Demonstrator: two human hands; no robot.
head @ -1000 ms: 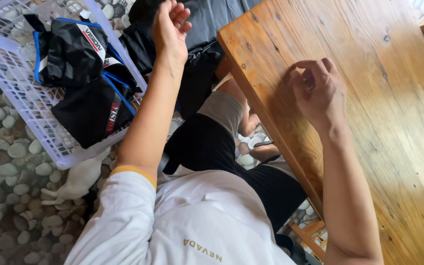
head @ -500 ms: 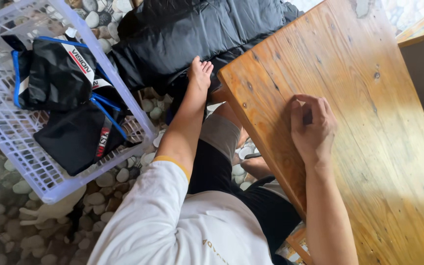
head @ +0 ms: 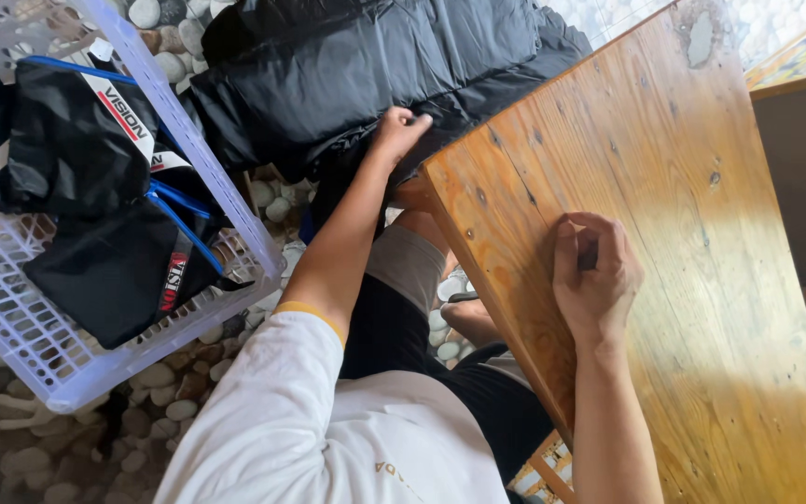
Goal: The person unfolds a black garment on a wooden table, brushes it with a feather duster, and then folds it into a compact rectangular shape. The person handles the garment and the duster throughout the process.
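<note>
The left hand [head: 397,131] is stretched out past the far corner of the table [head: 701,308], its fingers closed on a fold of the black padded jacket [head: 366,75], which lies bunched just off the table's far-left edge and over the pebbled floor [head: 95,439]. The right hand [head: 597,273] rests on the bare wooden tabletop, curled into a loose fist with the knuckles up; whether anything sits inside it I cannot tell from here. The two hands are well apart, one on cloth, the other on wood.

To the left of the jacket, touching it or nearly so, stands a white plastic basket [head: 58,369] on the floor, holding black garments [head: 95,205] with blue trim and white bands. Between basket and table the person's knees show, in dark shorts [head: 394,327], below a white shirt [head: 328,429].
</note>
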